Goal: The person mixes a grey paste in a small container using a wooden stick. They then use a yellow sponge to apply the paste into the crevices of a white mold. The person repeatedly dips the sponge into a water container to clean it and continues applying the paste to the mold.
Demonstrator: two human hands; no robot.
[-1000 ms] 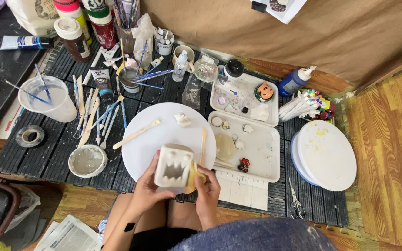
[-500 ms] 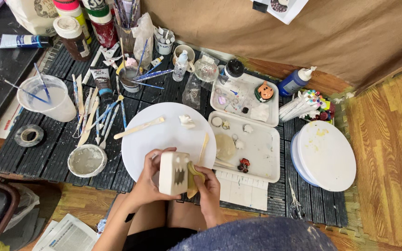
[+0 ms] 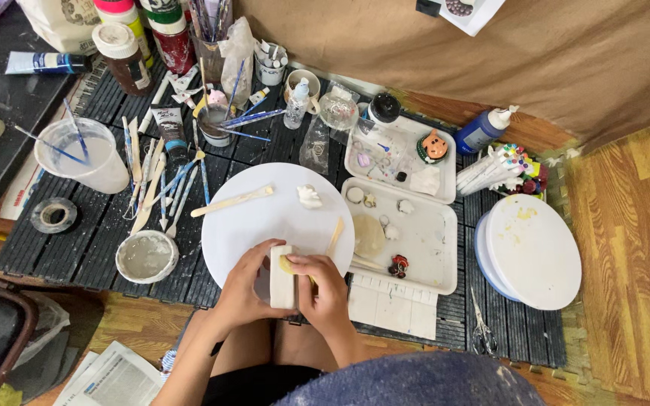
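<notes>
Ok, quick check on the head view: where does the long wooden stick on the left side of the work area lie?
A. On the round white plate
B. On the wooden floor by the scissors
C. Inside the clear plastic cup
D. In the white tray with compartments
A: the wooden stick lies flat on the round white plate, above the left hand and right hand that hold the white block.

The white block (image 3: 281, 277) my fingers grip looks matt and chalky, like plaster. Just beyond it, the round white board (image 3: 265, 218) is smooth; the stick (image 3: 232, 201) there looks like bare wood. Right of the board, the trays (image 3: 426, 225) are glossy plastic.
</notes>
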